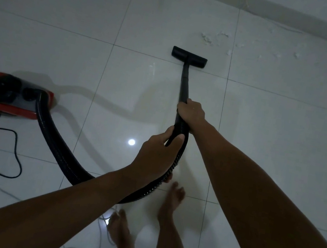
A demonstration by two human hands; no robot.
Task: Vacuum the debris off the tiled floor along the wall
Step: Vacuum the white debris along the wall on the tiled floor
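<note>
White debris (222, 39) lies scattered on the tiled floor (67, 21) just beyond the floor nozzle (189, 56), toward the wall (306, 15), so that stretch seems unvacuumed. Nearer than the nozzle, the right hand (191, 113) wraps the wand (185, 84); the left hand (158, 153) curls round the hose (63, 150) (ribbed, black).

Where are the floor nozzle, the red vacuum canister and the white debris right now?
floor nozzle (189, 56): head view, middle of the black head.
red vacuum canister (9, 107): head view, red side wall.
white debris (206, 38): head view, clump just beyond the nozzle.
</note>
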